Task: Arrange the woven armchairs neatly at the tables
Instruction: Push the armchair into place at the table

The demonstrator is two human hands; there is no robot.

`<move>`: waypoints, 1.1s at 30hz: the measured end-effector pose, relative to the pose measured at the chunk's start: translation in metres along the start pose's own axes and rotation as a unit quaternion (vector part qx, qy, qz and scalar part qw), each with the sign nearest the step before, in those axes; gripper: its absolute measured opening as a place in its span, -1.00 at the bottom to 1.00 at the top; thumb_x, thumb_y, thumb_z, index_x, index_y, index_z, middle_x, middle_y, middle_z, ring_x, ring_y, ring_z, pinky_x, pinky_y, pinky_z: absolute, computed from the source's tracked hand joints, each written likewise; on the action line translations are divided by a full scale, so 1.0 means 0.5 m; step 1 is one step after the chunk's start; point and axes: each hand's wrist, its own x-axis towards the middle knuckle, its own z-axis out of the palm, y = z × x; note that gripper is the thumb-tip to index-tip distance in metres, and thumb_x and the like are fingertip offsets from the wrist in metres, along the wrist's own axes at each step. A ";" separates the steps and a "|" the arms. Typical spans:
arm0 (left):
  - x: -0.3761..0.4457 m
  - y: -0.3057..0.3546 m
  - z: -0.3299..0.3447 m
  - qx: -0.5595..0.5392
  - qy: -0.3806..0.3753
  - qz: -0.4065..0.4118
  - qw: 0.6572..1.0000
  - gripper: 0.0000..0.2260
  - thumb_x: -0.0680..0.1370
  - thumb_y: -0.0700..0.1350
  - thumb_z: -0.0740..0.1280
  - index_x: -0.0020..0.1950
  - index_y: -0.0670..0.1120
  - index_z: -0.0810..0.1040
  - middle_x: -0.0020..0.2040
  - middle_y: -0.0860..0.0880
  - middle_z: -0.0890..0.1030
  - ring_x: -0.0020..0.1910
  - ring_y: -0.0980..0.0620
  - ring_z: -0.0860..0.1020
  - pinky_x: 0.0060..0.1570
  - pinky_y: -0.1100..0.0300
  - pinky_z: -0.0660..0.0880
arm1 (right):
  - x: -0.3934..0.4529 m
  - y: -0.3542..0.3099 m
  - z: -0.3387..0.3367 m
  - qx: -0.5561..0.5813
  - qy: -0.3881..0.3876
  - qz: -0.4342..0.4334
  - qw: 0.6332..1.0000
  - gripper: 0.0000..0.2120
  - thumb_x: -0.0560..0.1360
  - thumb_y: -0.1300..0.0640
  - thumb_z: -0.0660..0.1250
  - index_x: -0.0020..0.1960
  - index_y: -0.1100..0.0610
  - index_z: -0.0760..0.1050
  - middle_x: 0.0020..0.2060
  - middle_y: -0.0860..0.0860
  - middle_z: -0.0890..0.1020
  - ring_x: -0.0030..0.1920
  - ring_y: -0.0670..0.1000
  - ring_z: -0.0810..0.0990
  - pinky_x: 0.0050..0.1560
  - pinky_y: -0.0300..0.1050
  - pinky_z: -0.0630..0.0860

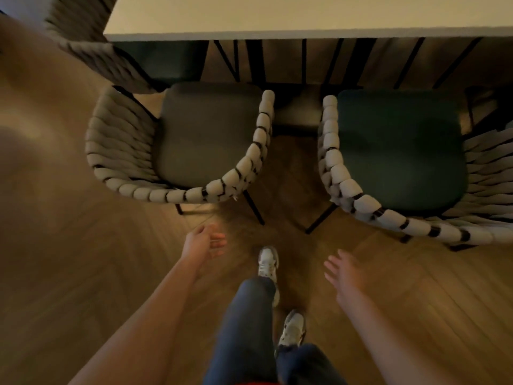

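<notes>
Armchairs, grey-seat one (pixel 194 140) and green-seat one (pixel 399 151), sit side by side facing the table (pixel 277 20), not tucked under, so I've got left hand (pixel 204 243) and right hand (pixel 342 269) empty, fingers spread, probably reaching for their woven backs.

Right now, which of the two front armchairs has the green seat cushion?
The right-hand armchair, in front of the right hand. Its seat is dark green; the left-hand armchair beside it has a grey-brown seat.
</notes>
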 end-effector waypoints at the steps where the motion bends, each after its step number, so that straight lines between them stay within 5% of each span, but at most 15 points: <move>1: 0.009 0.003 -0.034 -0.002 0.004 0.001 1.000 -0.75 0.69 -0.13 0.17 0.29 -0.22 0.48 -0.08 -0.15 0.62 -0.15 -0.07 0.61 -0.26 0.09 0.55 | -0.015 0.013 0.029 -0.015 -0.010 -0.005 1.000 -0.69 0.68 0.15 0.14 0.38 0.21 0.41 0.29 0.20 0.55 0.30 0.18 0.53 0.29 0.11 0.48; 9: 0.201 0.067 -0.306 -0.062 0.056 -0.020 0.996 -0.64 0.67 -0.03 0.21 0.42 -0.15 0.36 0.10 -0.16 0.59 0.05 -0.13 0.61 0.03 -0.09 0.57 | -0.081 0.080 0.332 -0.045 -0.061 -0.024 0.997 -0.66 0.64 0.09 0.24 0.38 0.13 0.39 0.22 0.14 0.56 0.20 0.15 0.58 0.23 0.18 0.53; 17: 0.395 0.204 -0.498 -0.118 0.105 -0.017 0.987 -0.44 0.61 0.11 0.29 0.55 0.04 0.17 0.30 -0.09 0.48 0.15 -0.13 0.58 0.11 -0.18 0.58 | -0.099 0.069 0.630 0.051 -0.044 -0.034 0.997 -0.32 0.56 0.03 0.37 0.57 -0.11 0.12 0.43 0.11 0.38 0.29 0.18 0.49 0.15 0.21 0.56; 24: 0.484 0.284 -0.545 -0.098 0.084 -0.028 0.991 -0.48 0.61 -0.04 0.34 0.52 0.10 0.23 0.37 -0.06 0.47 0.21 -0.16 0.55 -0.19 -0.10 0.61 | -0.042 0.035 0.701 0.078 -0.020 -0.062 0.995 -0.33 0.54 0.13 0.40 0.55 -0.11 0.19 0.40 0.11 0.45 0.34 0.22 0.48 0.23 0.43 0.45; 33: 0.498 0.272 -0.532 -0.059 0.052 -0.053 0.995 -0.48 0.62 -0.17 0.33 0.51 0.06 0.20 0.38 -0.13 0.43 0.10 -0.18 0.53 -0.23 -0.12 0.57 | 0.008 0.045 0.690 0.003 0.038 -0.118 0.992 -0.34 0.54 0.22 0.38 0.55 -0.06 0.20 0.35 0.06 0.50 0.29 0.14 0.54 0.26 0.31 0.49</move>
